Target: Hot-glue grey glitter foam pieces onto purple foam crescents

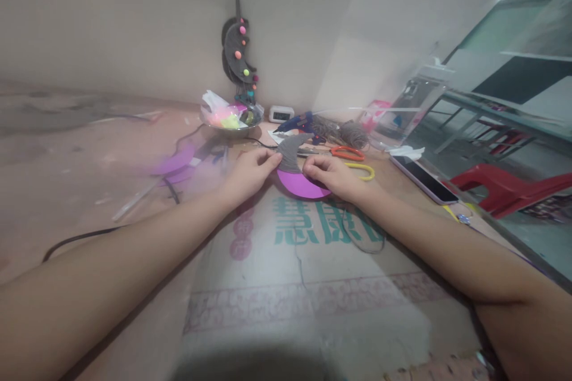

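Observation:
A crescent-shaped piece of purple card, partly wrapped in grey yarn, is held over the work surface. My left hand pinches its left edge, thumb on the wrapped part. On the other side, my right hand is closed with thumb and forefinger pressed together, at the border of the wrapping and bare purple card. A thin grey strand loops on the surface below this hand, and its fingers appear to pinch the yarn; the exact grip is too small to make out.
Behind my hands lie orange-handled scissors, yellow-handled scissors, a blue glue gun and yarn balls. A bowl and small clock stand by the wall. A wrapped crescent hangs above. A phone lies right.

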`<state>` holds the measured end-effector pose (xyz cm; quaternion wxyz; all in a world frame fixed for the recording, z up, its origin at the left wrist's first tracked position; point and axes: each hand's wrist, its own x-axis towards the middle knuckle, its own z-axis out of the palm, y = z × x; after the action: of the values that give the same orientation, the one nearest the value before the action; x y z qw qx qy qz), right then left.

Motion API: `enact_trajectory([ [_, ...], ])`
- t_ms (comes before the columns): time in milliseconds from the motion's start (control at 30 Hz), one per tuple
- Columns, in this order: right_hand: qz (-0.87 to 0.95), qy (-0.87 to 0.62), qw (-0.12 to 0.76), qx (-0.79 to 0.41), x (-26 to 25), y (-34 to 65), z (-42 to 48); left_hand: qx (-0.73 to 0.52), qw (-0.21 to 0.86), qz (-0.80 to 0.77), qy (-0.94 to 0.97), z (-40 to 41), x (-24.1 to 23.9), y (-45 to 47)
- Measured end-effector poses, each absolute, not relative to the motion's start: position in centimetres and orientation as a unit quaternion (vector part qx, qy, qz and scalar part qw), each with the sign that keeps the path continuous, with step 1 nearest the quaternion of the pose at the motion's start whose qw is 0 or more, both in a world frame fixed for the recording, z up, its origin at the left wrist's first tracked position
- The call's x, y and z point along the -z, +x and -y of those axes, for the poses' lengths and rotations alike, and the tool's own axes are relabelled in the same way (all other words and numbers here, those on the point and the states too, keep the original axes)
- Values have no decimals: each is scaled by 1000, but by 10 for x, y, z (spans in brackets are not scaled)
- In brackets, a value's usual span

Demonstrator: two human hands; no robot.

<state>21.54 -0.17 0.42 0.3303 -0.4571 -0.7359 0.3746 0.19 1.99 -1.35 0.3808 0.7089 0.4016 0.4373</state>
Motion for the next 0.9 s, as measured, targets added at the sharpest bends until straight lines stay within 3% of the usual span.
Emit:
enact_trajectory([
  [667, 752, -471, 305, -346, -6, 213, 1, -434, 397, -413, 695, -16, 9, 2],
  [900, 715, -464, 347, -392, 0, 214, 1, -431, 406, -418, 689, -16, 8, 3],
])
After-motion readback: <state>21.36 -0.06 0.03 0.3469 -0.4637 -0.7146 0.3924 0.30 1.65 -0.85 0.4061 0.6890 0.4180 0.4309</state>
